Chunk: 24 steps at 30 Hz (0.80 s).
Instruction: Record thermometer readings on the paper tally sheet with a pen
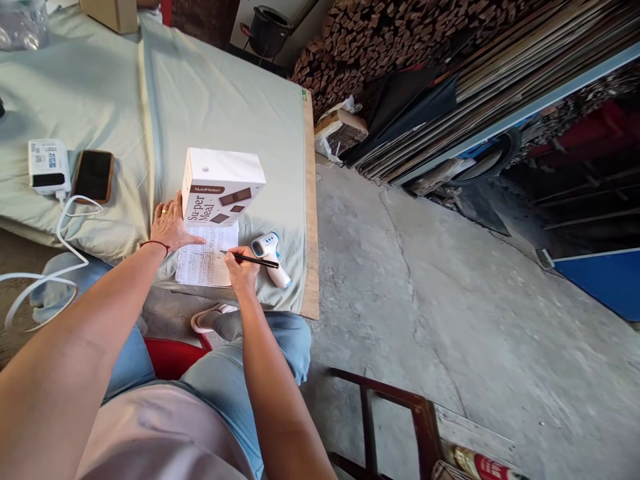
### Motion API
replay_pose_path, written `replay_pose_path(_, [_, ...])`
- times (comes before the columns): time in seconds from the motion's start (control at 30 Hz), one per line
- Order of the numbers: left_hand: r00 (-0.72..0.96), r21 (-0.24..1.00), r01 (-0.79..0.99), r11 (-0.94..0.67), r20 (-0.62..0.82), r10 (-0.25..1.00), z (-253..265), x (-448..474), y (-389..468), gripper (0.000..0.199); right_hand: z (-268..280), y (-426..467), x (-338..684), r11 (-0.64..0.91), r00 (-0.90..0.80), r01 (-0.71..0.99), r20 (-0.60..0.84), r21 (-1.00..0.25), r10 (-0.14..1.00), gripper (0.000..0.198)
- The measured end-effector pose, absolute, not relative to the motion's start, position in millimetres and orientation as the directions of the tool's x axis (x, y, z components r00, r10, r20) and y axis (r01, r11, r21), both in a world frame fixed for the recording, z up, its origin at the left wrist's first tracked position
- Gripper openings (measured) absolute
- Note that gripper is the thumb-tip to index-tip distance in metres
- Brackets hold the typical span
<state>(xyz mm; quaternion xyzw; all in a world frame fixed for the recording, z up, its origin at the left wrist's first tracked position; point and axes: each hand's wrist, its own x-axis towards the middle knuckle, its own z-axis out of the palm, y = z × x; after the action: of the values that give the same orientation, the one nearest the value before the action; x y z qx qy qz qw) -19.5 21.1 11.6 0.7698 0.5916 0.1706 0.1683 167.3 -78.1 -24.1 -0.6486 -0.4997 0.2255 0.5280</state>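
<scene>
A black pen (255,259) is held in my right hand (242,272), its tip over a sheet of paper (203,267) covered in dense handwriting. My left hand (171,227) lies flat with fingers apart, the thumb on the sheet and the fingers along the left side of a white box (225,175). The box stands upright on the paper's far end and bears the words "NutriMotion" and "Super Meal". Just right of my right hand lies a white and blue infrared thermometer (273,257).
A pale green cloth (225,100) covers the table, whose wooden edge (311,267) shows at right. Left are a phone (93,176) and a white device (49,165) with a white cable (63,227). Stacked firewood (360,47) stands behind; a dark wooden frame (395,400) is lower right.
</scene>
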Motion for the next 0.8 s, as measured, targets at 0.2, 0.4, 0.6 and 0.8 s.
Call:
replay_pose_path(0.2, [0.246, 0.458, 0.856, -0.238, 0.043, 0.968, 12.1, -19.3, 21.1, 0.141, -24.3, -76.7, 166.6, 0.088, 0.370, 0.443, 0.271, -0.892, 0.889, 0.020])
replay_pose_path(0.4, [0.244, 0.463, 0.853, -0.241, 0.055, 0.968, 11.5, -19.3, 20.9, 0.142, -27.4, -76.0, 166.9, 0.079, 0.359, 0.464, 0.269, -0.882, 0.894, 0.020])
replay_pose_path(0.6, [0.240, 0.461, 0.855, -0.238, 0.054, 0.969, 13.3, -19.2, 19.9, 0.142, -27.4, -76.5, 166.6, 0.098, 0.353, 0.475, 0.291, -0.875, 0.889, 0.019])
replay_pose_path(0.8, [0.246, 0.478, 0.842, -0.251, 0.074, 0.966, 11.5, -19.9, 20.6, 0.141, -27.1, -76.8, 167.3, 0.087, 0.361, 0.479, 0.286, -0.874, 0.888, 0.018])
